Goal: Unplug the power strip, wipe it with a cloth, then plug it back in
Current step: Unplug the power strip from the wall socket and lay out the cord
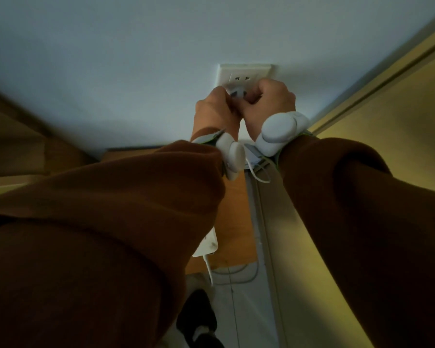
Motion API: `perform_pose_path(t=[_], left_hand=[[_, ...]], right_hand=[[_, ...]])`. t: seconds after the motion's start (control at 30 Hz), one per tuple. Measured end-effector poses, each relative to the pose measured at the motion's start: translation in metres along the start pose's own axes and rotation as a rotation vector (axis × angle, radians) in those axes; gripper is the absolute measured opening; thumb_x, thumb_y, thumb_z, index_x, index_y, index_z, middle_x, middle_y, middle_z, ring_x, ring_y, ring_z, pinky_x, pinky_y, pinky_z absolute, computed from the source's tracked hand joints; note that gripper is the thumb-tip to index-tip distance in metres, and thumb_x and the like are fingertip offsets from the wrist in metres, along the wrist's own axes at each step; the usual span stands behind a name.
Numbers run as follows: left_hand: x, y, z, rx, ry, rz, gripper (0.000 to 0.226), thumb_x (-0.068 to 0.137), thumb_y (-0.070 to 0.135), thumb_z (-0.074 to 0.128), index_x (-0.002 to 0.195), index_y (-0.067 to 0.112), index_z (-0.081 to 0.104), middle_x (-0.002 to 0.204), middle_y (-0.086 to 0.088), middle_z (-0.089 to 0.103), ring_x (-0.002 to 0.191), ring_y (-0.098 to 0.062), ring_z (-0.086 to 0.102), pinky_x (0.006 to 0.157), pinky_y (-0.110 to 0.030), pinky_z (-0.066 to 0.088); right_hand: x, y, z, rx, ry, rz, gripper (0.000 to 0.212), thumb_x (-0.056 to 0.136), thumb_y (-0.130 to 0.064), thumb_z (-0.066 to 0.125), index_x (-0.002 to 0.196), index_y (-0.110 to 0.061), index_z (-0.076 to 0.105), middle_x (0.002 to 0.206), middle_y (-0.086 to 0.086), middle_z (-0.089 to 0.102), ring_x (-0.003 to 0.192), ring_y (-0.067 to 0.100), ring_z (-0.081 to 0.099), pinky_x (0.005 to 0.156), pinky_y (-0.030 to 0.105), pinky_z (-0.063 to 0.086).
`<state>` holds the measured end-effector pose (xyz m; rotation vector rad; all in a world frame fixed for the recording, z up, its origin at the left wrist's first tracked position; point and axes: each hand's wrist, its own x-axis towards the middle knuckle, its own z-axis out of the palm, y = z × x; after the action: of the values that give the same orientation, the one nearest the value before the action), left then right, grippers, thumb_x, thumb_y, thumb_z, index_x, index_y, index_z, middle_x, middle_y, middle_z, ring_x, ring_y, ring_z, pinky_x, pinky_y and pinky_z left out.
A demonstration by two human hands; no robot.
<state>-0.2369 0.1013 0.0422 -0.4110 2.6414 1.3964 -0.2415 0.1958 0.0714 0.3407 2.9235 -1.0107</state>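
Observation:
A white wall socket (244,74) sits on the pale wall straight ahead. Both hands are raised to it and close around a white plug (236,93), whose prongs show just below the socket's upper slots. My left hand (212,111) pinches the plug from the left, and my right hand (266,101) grips it from the right. The white power strip (206,244) lies lower down on a wooden surface, mostly hidden behind my left sleeve. Its white cord (226,271) loops off the surface's near edge. No cloth is in view.
Brown sleeves fill the lower frame, with white devices strapped to both wrists. A yellowish door or panel (387,101) runs along the right. The wooden surface (234,222) stands below the socket, and a dark shoe (199,315) shows on the pale floor.

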Motion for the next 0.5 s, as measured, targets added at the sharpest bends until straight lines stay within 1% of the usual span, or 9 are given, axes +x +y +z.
perform_pose_path(t=[0.1,0.23,0.33,0.43,0.5], left_hand=[[0.001,-0.001,0.003,-0.016,0.016,-0.002,0.013,0.098,0.027,0.057,0.091,0.016,0.059,0.092,-0.002,0.06,0.061,-0.003,0.048,0.05,-0.012,0.032],[0.001,-0.004,0.004,-0.029,0.039,-0.002,0.012,0.095,0.026,0.06,0.091,0.016,0.064,0.095,-0.004,0.066,0.062,-0.002,0.051,0.049,-0.008,0.033],[0.0,-0.006,0.005,-0.025,0.06,0.017,0.013,0.092,0.027,0.064,0.092,0.015,0.066,0.094,-0.004,0.069,0.064,-0.005,0.055,0.049,-0.006,0.036],[-0.006,-0.011,0.006,-0.008,0.059,0.014,0.01,0.091,0.025,0.064,0.091,0.015,0.067,0.093,-0.005,0.069,0.069,-0.012,0.061,0.047,-0.006,0.036],[-0.015,-0.018,0.009,0.008,0.038,0.003,0.008,0.091,0.023,0.064,0.09,0.015,0.066,0.094,-0.006,0.069,0.07,-0.013,0.062,0.047,-0.005,0.035]], right_hand=[[-0.001,0.001,-0.003,0.004,-0.01,-0.009,0.027,0.085,-0.038,0.074,0.086,-0.012,0.07,0.093,0.006,0.074,0.094,0.029,0.068,0.085,0.038,0.054],[-0.002,0.0,-0.008,0.019,-0.031,-0.011,0.023,0.084,-0.036,0.075,0.084,-0.013,0.071,0.094,0.005,0.074,0.095,0.028,0.069,0.084,0.034,0.054],[-0.004,0.001,-0.009,0.029,-0.019,-0.013,0.024,0.084,-0.036,0.075,0.085,-0.012,0.073,0.089,0.002,0.072,0.092,0.024,0.069,0.077,0.028,0.052],[-0.009,0.007,-0.007,0.05,0.001,-0.012,0.026,0.08,-0.035,0.077,0.082,-0.009,0.073,0.079,-0.002,0.067,0.086,0.023,0.068,0.075,0.031,0.054],[-0.018,0.016,-0.003,0.059,0.01,-0.012,0.026,0.08,-0.034,0.078,0.079,-0.009,0.074,0.076,-0.001,0.069,0.08,0.022,0.068,0.074,0.034,0.055]])
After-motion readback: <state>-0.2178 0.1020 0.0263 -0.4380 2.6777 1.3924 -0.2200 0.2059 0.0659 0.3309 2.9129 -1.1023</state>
